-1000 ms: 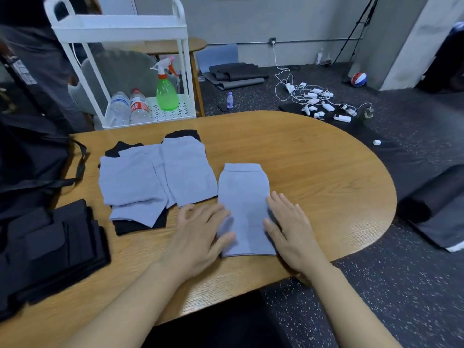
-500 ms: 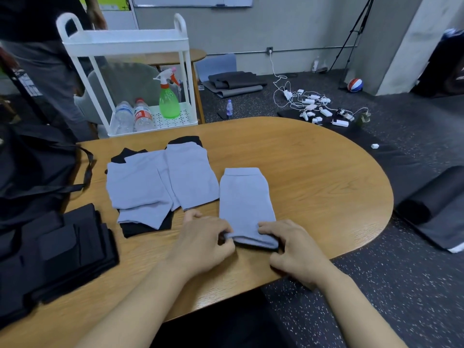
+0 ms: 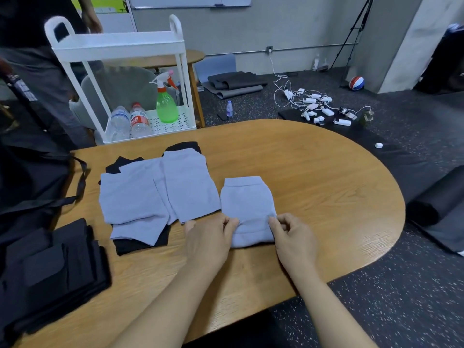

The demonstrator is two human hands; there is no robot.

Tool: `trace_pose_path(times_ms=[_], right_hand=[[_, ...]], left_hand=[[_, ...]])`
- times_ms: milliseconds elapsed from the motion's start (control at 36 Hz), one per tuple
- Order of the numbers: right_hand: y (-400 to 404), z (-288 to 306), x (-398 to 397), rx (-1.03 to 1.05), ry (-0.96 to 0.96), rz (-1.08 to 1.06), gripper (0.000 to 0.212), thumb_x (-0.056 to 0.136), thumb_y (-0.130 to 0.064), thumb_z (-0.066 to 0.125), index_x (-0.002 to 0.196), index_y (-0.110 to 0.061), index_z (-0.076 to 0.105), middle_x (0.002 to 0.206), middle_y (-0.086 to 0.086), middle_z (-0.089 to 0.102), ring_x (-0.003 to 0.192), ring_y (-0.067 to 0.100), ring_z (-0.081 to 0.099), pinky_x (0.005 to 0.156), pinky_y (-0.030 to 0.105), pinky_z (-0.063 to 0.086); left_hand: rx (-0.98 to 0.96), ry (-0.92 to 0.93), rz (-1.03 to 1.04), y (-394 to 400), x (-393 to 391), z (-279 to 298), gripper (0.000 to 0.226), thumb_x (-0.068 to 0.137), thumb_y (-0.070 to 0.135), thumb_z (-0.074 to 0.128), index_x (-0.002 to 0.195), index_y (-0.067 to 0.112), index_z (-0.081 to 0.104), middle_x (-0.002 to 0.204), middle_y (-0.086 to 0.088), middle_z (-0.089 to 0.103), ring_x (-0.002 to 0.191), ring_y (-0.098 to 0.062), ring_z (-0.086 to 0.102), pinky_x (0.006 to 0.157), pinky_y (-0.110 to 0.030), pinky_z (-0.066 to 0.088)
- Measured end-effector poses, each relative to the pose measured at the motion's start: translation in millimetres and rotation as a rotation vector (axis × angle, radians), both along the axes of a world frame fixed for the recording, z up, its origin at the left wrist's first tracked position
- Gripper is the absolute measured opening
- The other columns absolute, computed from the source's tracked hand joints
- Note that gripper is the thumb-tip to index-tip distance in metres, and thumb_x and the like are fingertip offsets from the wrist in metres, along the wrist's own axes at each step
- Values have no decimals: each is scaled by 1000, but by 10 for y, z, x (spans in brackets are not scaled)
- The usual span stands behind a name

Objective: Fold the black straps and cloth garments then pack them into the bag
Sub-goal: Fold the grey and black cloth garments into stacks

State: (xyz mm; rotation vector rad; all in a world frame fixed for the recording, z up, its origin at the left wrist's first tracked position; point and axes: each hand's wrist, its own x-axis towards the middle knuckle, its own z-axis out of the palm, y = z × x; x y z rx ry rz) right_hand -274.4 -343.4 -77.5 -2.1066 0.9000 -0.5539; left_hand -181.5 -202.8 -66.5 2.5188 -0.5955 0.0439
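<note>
A lavender cloth garment (image 3: 247, 204) lies on the wooden table (image 3: 326, 187) in front of me. My left hand (image 3: 208, 239) pinches its near left corner and my right hand (image 3: 292, 237) pinches its near right corner; the near end is lifted and doubled over toward the far end. To the left lies a pile of lavender garments (image 3: 155, 194) over black cloth. Folded black straps (image 3: 50, 267) are stacked at the table's left front. A black bag (image 3: 30, 177) slumps at the far left edge.
A white cart (image 3: 120, 46) holding two water bottles (image 3: 130, 121) and a green spray bottle (image 3: 166, 106) stands behind the table. A person (image 3: 37, 59) stands beside it. Chargers and cables (image 3: 316, 106) litter the floor; a black roll (image 3: 437, 199) lies to the right.
Both hands went from lying flat on the garment to gripping its near corners and raising the near edge, folding it over away from me. The camera tilted up slightly.
</note>
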Motion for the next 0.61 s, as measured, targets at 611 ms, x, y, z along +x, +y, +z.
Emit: trace_pose_path(times_ms=[611], right_hand=[[47, 44, 50, -309, 288, -125, 16, 96, -39, 52, 94, -25, 46, 97, -7, 49, 95, 14, 46, 65, 29, 31]], left_hand=[[417, -245, 77, -32, 60, -76, 33, 99, 50, 36, 92, 25, 56, 61, 8, 57, 78, -15, 56, 82, -36, 19]])
